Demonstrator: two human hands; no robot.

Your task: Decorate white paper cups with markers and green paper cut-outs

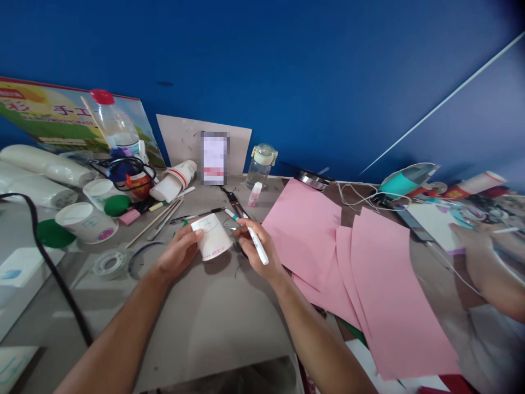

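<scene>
My left hand (179, 250) is closed on a white paper cup (213, 241), its thumb on the cup's side. The cup is tilted above the grey table, with green lines drawn near one end and pinkish marks along the other. Between the fingers of my right hand (259, 246) sits a white marker pen (257, 244), its teal end pointing up and left towards the cup. The pen tip appears apart from the cup. Behind the cup lie a black pen (197, 215) and a dark-handled tool (233, 201).
Pink paper sheets (381, 279) spread on the right, before a co-worker's arm (488, 257). At the back stand a lidded glass jar (261, 164), a glue stick (255, 194) and a phone (214, 158). More paper cups (84, 224) and a tape roll (110, 264) lie left.
</scene>
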